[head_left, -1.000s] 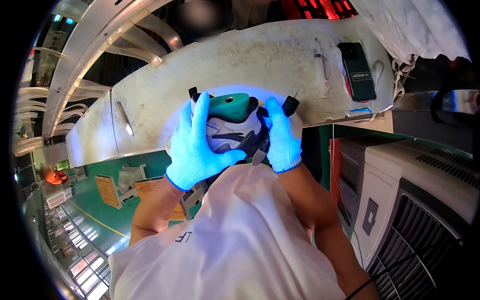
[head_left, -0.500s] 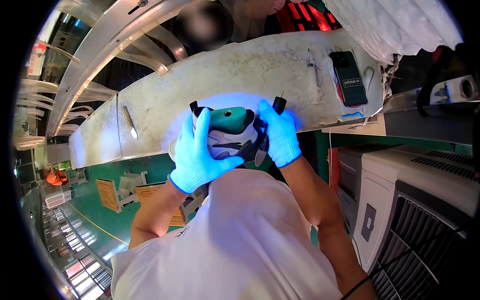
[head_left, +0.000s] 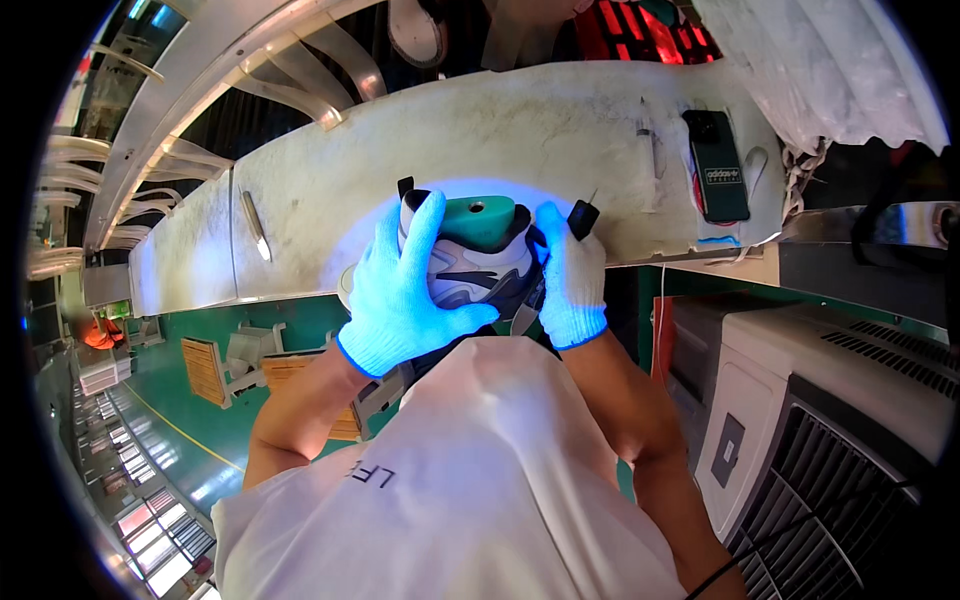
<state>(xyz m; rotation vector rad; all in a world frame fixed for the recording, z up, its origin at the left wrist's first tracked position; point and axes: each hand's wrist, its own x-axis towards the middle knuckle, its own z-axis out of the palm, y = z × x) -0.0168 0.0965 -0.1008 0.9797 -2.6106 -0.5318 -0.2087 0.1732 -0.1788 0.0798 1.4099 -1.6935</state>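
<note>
Our left hand [head_left: 395,300], in a knitted glove under bluish light, wraps the left side of a shoe [head_left: 470,270]. Its fingers reach up beside the green last [head_left: 485,228] set in the shoe's opening, and its thumb lies across the near side, so we have the shoe gripped between thumb and fingers. Our right hand [head_left: 572,280], gloved too, is closed around a black tool [head_left: 583,220] whose thin pointed tip stands up past the thumb; we cannot make out the lower part of that tool within the fist. The fist sits just beside the shoe's right side.

The grey, white and dark shoe thus lies between our two hands, close to our white shirt [head_left: 430,500] and at the near edge of a pale, stained worktable [head_left: 520,130]. We cannot tell whether it rests on that edge. A flat grey piece [head_left: 523,318] shows below, between the shoe and our right hand.

Farther out, a slim silver knife [head_left: 255,226] lies on the table to our left, while a clear syringe-like tube [head_left: 646,155] and a dark phone [head_left: 716,165] lie to our right. White sheeting [head_left: 820,70] hangs beyond the phone, and a grey cabinet [head_left: 765,350] stands nearer us on that side.
</note>
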